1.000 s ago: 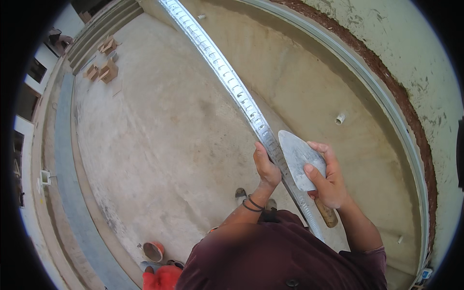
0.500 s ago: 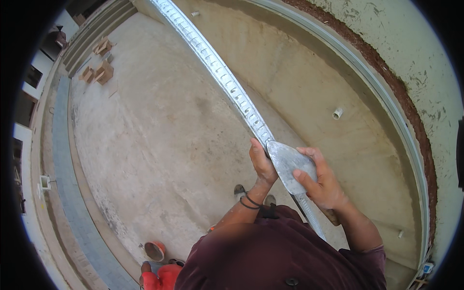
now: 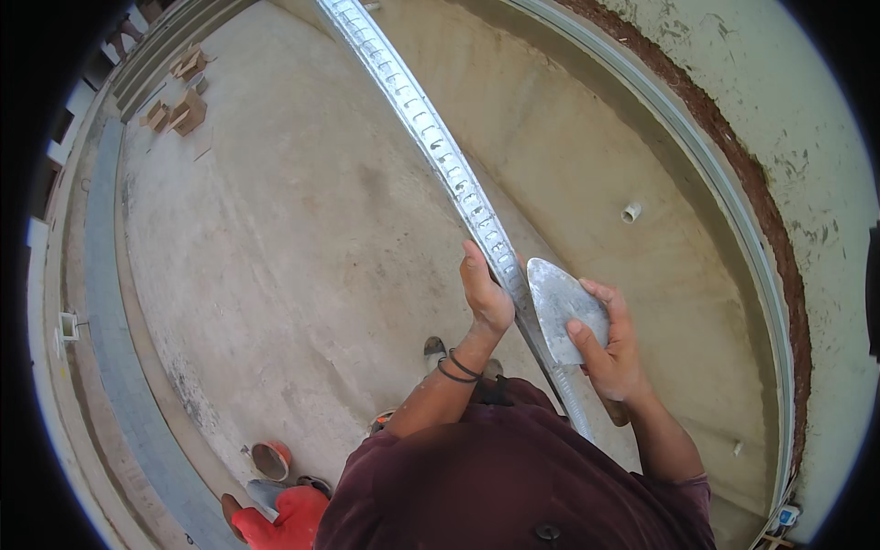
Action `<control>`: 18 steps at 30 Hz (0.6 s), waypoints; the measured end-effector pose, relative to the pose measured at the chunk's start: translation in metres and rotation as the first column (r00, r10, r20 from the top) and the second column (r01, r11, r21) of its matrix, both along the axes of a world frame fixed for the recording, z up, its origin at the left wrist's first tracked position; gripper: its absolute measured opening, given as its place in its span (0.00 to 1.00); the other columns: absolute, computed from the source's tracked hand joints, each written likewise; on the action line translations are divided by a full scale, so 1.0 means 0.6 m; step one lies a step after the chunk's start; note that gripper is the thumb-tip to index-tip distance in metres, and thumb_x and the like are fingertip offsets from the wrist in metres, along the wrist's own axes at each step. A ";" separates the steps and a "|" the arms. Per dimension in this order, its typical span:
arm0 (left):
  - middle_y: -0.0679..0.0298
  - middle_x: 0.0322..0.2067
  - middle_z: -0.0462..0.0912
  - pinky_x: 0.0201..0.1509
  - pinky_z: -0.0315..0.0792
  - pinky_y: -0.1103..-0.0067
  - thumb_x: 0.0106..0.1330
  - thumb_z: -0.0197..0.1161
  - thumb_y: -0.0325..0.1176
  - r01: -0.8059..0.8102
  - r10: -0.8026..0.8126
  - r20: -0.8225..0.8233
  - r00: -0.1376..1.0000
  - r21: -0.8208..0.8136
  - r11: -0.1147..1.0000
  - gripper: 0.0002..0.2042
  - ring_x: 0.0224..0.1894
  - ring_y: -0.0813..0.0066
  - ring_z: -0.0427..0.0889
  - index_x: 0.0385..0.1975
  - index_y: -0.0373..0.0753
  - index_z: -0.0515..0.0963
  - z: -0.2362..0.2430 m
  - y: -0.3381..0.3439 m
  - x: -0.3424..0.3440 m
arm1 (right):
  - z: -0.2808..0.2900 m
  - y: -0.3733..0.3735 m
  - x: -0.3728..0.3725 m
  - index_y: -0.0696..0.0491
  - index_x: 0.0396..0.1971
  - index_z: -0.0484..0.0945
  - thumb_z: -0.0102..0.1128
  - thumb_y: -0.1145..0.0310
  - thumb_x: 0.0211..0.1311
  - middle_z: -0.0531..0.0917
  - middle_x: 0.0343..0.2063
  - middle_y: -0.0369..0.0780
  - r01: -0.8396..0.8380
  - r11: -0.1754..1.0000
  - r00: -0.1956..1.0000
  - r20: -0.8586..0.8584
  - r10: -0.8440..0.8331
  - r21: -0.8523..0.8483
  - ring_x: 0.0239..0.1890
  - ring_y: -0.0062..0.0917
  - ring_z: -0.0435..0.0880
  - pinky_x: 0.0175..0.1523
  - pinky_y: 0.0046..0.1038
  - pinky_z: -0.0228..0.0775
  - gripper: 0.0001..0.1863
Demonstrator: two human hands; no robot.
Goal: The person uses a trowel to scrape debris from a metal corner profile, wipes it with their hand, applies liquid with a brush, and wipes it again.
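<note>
A long silver metal channel (image 3: pixel 417 115) with a row of pressed slots runs from the top of the view down to my body. My left hand (image 3: pixel 488 295) wraps round it from the left side, thumb up along its edge. In my right hand (image 3: pixel 612 353) is a pointed trowel (image 3: pixel 564 307), its grey blade flat under my thumb and fingers, its wooden handle below the palm. The blade's left edge lies close beside the channel; whether they touch I cannot tell.
Cardboard boxes (image 3: pixel 187 112) lie at the far left near steps (image 3: pixel 183 41). Lower left, an orange bucket (image 3: pixel 271 460) stands beside a person in red (image 3: pixel 291 518). On the right, a white pipe stub (image 3: pixel 631 213) sticks out of the plastered wall (image 3: pixel 678 293).
The trowel blade has moved off the channel's face to its right side. My view has shifted slightly, while my left hand keeps its hold on the channel.
</note>
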State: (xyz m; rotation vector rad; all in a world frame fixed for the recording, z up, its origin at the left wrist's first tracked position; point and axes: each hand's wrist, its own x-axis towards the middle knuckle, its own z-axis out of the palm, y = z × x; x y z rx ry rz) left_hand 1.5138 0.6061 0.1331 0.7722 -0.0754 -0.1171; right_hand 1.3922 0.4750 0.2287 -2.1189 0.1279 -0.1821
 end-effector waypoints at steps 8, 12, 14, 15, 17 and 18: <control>0.66 0.32 0.74 0.38 0.70 0.79 0.80 0.34 0.61 0.010 -0.010 0.005 1.000 -0.049 0.999 0.29 0.32 0.76 0.72 0.42 0.40 0.72 -0.003 -0.005 0.002 | 0.020 -0.009 0.009 0.54 0.65 0.68 0.66 0.62 0.68 0.85 0.33 0.46 -0.067 0.892 0.993 0.056 0.103 -0.447 0.29 0.44 0.85 0.38 0.38 0.78 0.29; 0.66 0.28 0.73 0.33 0.70 0.80 0.79 0.34 0.64 0.146 -0.147 -0.002 0.989 -0.082 0.986 0.31 0.27 0.76 0.72 0.41 0.40 0.72 0.000 0.009 -0.005 | 0.035 -0.018 0.008 0.50 0.65 0.71 0.70 0.63 0.64 0.79 0.19 0.38 -0.100 0.723 0.983 0.046 0.180 -0.684 0.18 0.37 0.79 0.26 0.37 0.72 0.31; 0.64 0.23 0.75 0.27 0.70 0.78 0.79 0.34 0.63 0.006 -0.007 -0.026 1.000 -0.029 1.000 0.31 0.22 0.75 0.74 0.35 0.39 0.72 0.011 -0.001 -0.001 | 0.033 -0.019 0.007 0.49 0.65 0.72 0.71 0.63 0.62 0.74 0.15 0.36 -0.076 0.685 0.961 0.130 0.243 -0.724 0.15 0.33 0.76 0.23 0.36 0.68 0.31; 0.63 0.21 0.75 0.26 0.71 0.78 0.79 0.34 0.63 -0.016 0.015 -0.038 0.999 -0.027 1.000 0.32 0.21 0.74 0.74 0.34 0.39 0.72 0.009 -0.005 0.001 | 0.031 -0.021 0.005 0.49 0.65 0.73 0.72 0.63 0.62 0.72 0.15 0.35 -0.077 0.674 0.948 0.155 0.277 -0.735 0.15 0.31 0.75 0.23 0.36 0.67 0.31; 0.62 0.20 0.76 0.25 0.71 0.77 0.78 0.34 0.64 -0.010 0.007 -0.060 0.998 -0.047 0.999 0.32 0.20 0.73 0.75 0.32 0.38 0.72 0.000 -0.007 0.004 | 0.024 -0.022 -0.001 0.48 0.64 0.73 0.72 0.63 0.61 0.69 0.14 0.35 -0.086 0.653 0.929 0.176 0.324 -0.752 0.14 0.29 0.72 0.22 0.35 0.65 0.31; 0.62 0.20 0.76 0.25 0.72 0.77 0.78 0.34 0.64 0.018 -0.023 -0.072 0.997 -0.070 0.997 0.32 0.20 0.73 0.76 0.32 0.39 0.72 -0.006 -0.006 0.004 | 0.019 -0.021 -0.007 0.48 0.64 0.73 0.72 0.63 0.60 0.68 0.13 0.34 -0.095 0.645 0.926 0.172 0.338 -0.758 0.14 0.29 0.71 0.22 0.34 0.64 0.31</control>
